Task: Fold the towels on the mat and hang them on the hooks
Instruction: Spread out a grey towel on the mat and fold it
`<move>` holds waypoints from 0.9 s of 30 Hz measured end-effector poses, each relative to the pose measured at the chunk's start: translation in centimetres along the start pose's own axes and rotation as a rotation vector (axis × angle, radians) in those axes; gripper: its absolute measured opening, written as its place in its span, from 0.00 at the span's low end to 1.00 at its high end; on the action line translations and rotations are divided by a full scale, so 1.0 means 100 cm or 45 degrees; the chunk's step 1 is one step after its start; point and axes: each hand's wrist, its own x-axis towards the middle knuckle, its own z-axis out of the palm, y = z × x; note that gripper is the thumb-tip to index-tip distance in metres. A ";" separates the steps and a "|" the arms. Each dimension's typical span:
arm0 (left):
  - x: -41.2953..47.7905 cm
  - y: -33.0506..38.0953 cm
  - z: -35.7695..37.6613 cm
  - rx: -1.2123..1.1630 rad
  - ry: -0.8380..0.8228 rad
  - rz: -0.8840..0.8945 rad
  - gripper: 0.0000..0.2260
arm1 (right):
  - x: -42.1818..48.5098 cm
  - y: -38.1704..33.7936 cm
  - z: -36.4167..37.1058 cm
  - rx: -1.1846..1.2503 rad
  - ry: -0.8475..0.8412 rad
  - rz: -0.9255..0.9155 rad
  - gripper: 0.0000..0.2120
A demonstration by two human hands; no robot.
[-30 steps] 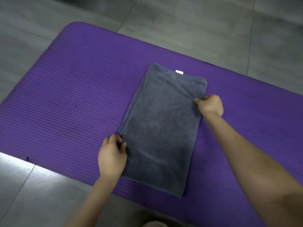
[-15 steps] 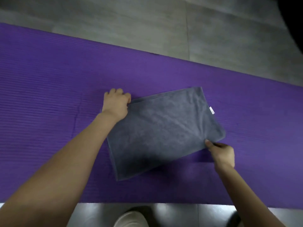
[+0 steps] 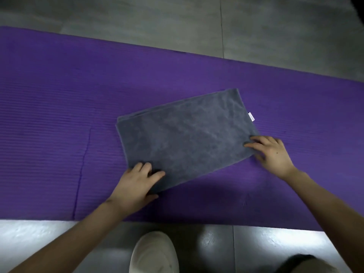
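A grey towel [image 3: 187, 140], folded into a rectangle, lies at an angle on the purple mat [image 3: 59, 115]. A small white label [image 3: 251, 116] sticks out of its right edge. My left hand [image 3: 137, 184] rests on the towel's near left corner, fingers fairly straight on top and thumb by the edge below. My right hand [image 3: 269, 152] lies on the near right corner with its fingers spread over the cloth. No hooks are in view.
Grey floor tiles [image 3: 275, 26] run beyond the mat's far edge, and a paler strip of floor lies along its near edge. My white shoe [image 3: 153, 253] stands just below the mat. A crease [image 3: 82, 168] marks the mat to the left.
My left hand let go of the towel's far left corner and came down to the near left corner. My right hand shifted up onto the near right corner. The towel stayed put.
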 end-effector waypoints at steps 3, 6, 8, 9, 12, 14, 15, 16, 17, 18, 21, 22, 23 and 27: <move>-0.002 -0.007 -0.004 -0.012 0.004 0.003 0.20 | -0.006 -0.002 -0.006 0.030 0.069 0.064 0.18; -0.007 -0.026 -0.021 -0.261 -0.224 -0.076 0.10 | -0.021 -0.012 -0.012 0.114 -0.083 0.082 0.14; -0.010 -0.044 -0.041 -0.360 -0.472 -0.181 0.09 | -0.025 -0.017 -0.028 0.345 -0.601 0.142 0.16; -0.012 -0.052 -0.051 -0.430 -0.617 -0.218 0.08 | -0.026 -0.020 -0.038 0.534 -0.926 0.203 0.17; -0.017 -0.075 -0.074 -0.809 -0.825 -0.276 0.10 | -0.021 -0.026 -0.061 0.872 -1.367 0.267 0.14; -0.018 -0.086 -0.082 -1.082 -0.646 -0.366 0.07 | -0.013 -0.024 -0.071 0.980 -1.211 0.312 0.13; -0.015 -0.089 -0.085 -1.207 -0.482 -0.426 0.06 | -0.008 -0.021 -0.074 1.074 -1.071 0.372 0.13; -0.011 -0.091 -0.086 -1.282 -0.310 -0.486 0.06 | -0.003 -0.018 -0.077 1.174 -0.921 0.446 0.14; -0.005 -0.093 -0.085 -1.303 -0.157 -0.537 0.05 | 0.004 -0.015 -0.078 1.239 -0.779 0.505 0.14; 0.004 -0.095 -0.084 -1.300 -0.036 -0.577 0.05 | 0.012 -0.013 -0.077 1.271 -0.663 0.551 0.14; 0.034 -0.103 -0.077 -1.259 0.177 -0.656 0.07 | 0.036 -0.004 -0.066 1.271 -0.486 0.668 0.14; 0.045 -0.106 -0.073 -1.225 0.207 -0.675 0.08 | 0.044 -0.002 -0.060 1.240 -0.468 0.689 0.14; 0.055 -0.108 -0.068 -1.173 0.221 -0.690 0.08 | 0.053 -0.001 -0.054 1.213 -0.468 0.709 0.14; 0.083 -0.117 -0.046 -0.902 0.174 -0.791 0.04 | 0.075 0.002 -0.031 1.122 -0.482 0.775 0.12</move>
